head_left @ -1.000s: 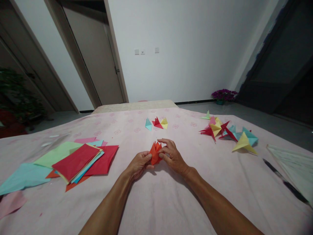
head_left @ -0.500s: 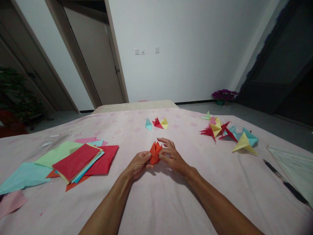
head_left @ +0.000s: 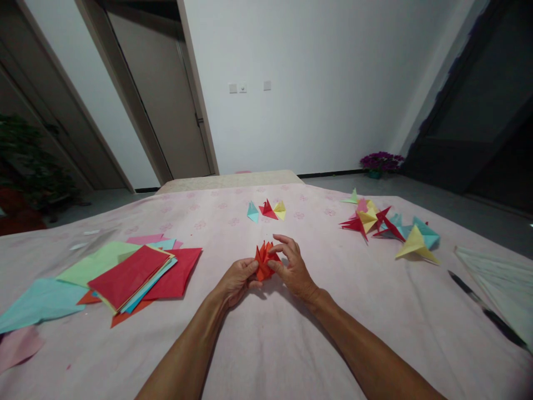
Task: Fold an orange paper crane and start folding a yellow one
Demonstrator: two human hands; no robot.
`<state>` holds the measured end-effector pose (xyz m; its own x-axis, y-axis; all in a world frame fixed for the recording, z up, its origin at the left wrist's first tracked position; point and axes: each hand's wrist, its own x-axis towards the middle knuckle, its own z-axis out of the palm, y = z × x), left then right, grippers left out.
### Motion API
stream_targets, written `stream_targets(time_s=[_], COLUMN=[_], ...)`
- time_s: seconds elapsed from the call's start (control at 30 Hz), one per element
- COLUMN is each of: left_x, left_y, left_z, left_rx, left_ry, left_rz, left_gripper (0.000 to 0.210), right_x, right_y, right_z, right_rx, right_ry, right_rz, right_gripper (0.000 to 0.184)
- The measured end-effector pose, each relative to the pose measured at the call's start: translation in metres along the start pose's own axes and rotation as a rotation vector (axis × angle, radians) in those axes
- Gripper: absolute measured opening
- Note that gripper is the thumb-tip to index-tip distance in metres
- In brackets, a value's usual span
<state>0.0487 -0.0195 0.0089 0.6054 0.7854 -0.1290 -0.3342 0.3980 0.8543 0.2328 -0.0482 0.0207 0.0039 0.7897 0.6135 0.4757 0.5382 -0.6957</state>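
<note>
An orange folded-paper piece (head_left: 263, 264) with several pointed tips stands between my hands, just above the pink patterned cloth. My left hand (head_left: 240, 278) pinches its lower left side between thumb and fingers. On the right side, my right hand (head_left: 291, 268) grips a flap with its thumb and index finger, the other fingers raised and curved. Beyond them, a blue folded piece (head_left: 252, 211), a red paper crane (head_left: 267, 209) and a yellow folded piece (head_left: 280, 210) stand in a row.
Coloured paper sheets (head_left: 129, 272) lie in a loose pile at left. A cluster of folded paper cranes (head_left: 375, 222) sits at right. Nearer me on that side are a black-handled knife or pen-like tool (head_left: 485, 308) and a pale sheet (head_left: 499, 283).
The orange piece's right flap has been spread outward, so its points fan wider. My right hand has shifted slightly to the right; my left keeps its hold.
</note>
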Motion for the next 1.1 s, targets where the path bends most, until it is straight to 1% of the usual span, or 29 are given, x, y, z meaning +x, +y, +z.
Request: stream_targets(time_s=[0.1, 0.17, 0.3, 0.43, 0.57, 0.7, 0.87, 0.93, 1.03, 1.1], left_x=[-0.001, 0.000, 0.001, 0.001, 0.003, 0.006, 0.005, 0.004, 0.003, 0.003], left_y=[0.000, 0.000, -0.002, 0.000, -0.001, -0.005, -0.008, -0.008, -0.008, -0.008], left_z=[0.002, 0.003, 0.004, 0.005, 0.005, 0.003, 0.004, 0.005, 0.005, 0.006], left_rx=[-0.001, -0.006, -0.029, -0.063, -0.085, -0.099, -0.068, -0.047, -0.035, -0.035], left_ry=[0.029, 0.043, 0.054, 0.059, 0.091, 0.106, 0.121, 0.113, 0.100, 0.102], left_rz=[-0.007, -0.004, 0.010, 0.012, 0.033, 0.048, 0.060, 0.058, 0.053, 0.055], left_gripper=[0.049, 0.049, 0.047, 0.045, 0.045, 0.044, 0.041, 0.040, 0.041, 0.042], right_x=[-0.001, -0.002, -0.004, -0.007, -0.010, -0.012, -0.013, -0.013, -0.013, -0.013], right_y=[-0.003, -0.007, -0.013, -0.016, -0.018, -0.016, -0.014, -0.013, -0.013, -0.012], right_z=[0.000, 0.000, -0.003, -0.007, -0.008, -0.004, 0.000, 0.001, 0.004, 0.005], right_rx=[-0.069, -0.151, -0.286, -0.328, -0.354, -0.397, -0.400, -0.381, -0.349, -0.334], right_ry=[0.121, 0.154, 0.115, 0.063, 0.014, 0.030, 0.051, 0.052, 0.091, 0.115], right_rz=[-0.036, -0.070, -0.125, -0.176, -0.195, -0.189, -0.165, -0.156, -0.118, -0.086], right_gripper=[0.017, 0.014, 0.004, 0.010, 0.017, 0.021, 0.010, 0.009, 0.008, 0.011])
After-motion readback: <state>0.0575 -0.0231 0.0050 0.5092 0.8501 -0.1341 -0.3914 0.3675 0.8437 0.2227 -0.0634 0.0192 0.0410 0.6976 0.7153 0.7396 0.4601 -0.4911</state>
